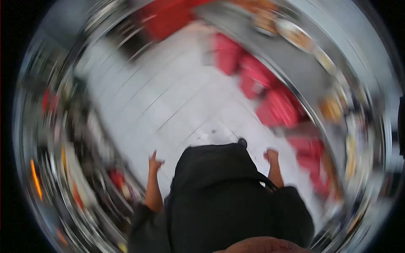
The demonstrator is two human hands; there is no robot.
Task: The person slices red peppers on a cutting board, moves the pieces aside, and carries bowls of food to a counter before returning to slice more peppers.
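Observation:
My left hand (155, 161) hangs in the air over the pale tiled floor (168, 101), on the left of my dark apron (219, 185). A finger points forward and the thumb stands apart from it; the hand holds nothing. On the other side of the apron, my right hand (272, 155) is also above the floor, with its fingers curled in and nothing visible in them. Neither hand touches any object. The tip of a dark shoe (242, 143) shows just beyond the apron.
To the right runs a long metal counter (291, 63) with plates of food (295, 36) on it. Red bundles or bags (278, 105) line its lower side. Blurred shelves of goods (84, 168) stand on the left. A large red object (164, 19) is at the far end.

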